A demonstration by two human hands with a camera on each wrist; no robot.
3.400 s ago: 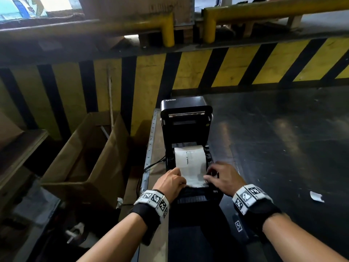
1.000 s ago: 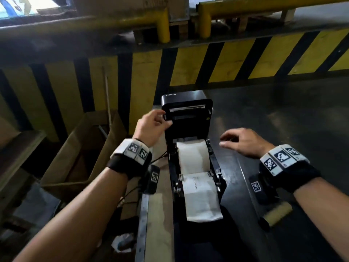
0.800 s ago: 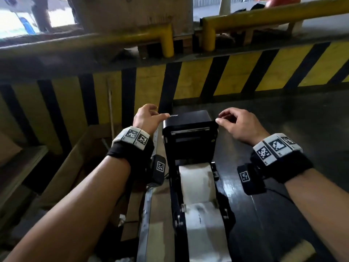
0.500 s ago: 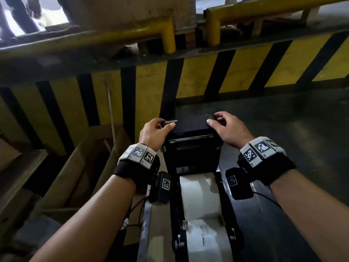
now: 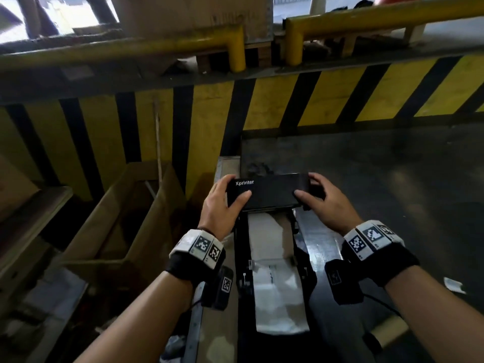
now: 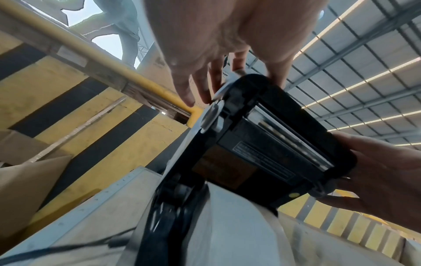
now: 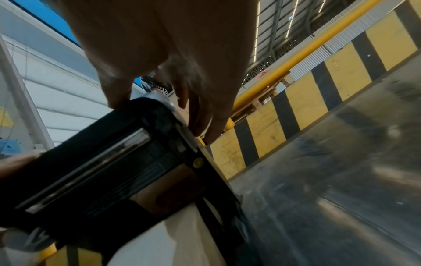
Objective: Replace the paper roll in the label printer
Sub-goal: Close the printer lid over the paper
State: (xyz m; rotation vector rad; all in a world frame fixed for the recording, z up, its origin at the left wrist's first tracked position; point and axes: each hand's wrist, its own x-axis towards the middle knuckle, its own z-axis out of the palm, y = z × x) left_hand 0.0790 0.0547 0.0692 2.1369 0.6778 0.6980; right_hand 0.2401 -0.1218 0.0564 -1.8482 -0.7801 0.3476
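Observation:
The black label printer (image 5: 242, 281) stands at the edge of the dock floor. Its lid (image 5: 269, 191), marked Xprinter, is tilted partway down over the white paper roll (image 5: 269, 231). A paper strip (image 5: 279, 305) runs from the roll out over the printer's front. My left hand (image 5: 230, 191) grips the lid's left end and my right hand (image 5: 307, 186) grips its right end, each with the thumb on top. The left wrist view shows the lid's underside (image 6: 262, 144) above the roll (image 6: 227, 225). The right wrist view shows the lid (image 7: 102, 180) with my fingers (image 7: 200, 111) along its side.
An open cardboard box (image 5: 125, 218) stands below on the left. Behind the printer runs a yellow-and-black striped wall (image 5: 327, 100) with yellow rails (image 5: 157, 48). An empty cardboard core (image 5: 390, 331) and a paper scrap (image 5: 454, 285) lie on the dark floor (image 5: 392, 192) at right.
Both hands rose from the paper to the upright lid, took hold of its ends, and have swung it down toward me over the roll.

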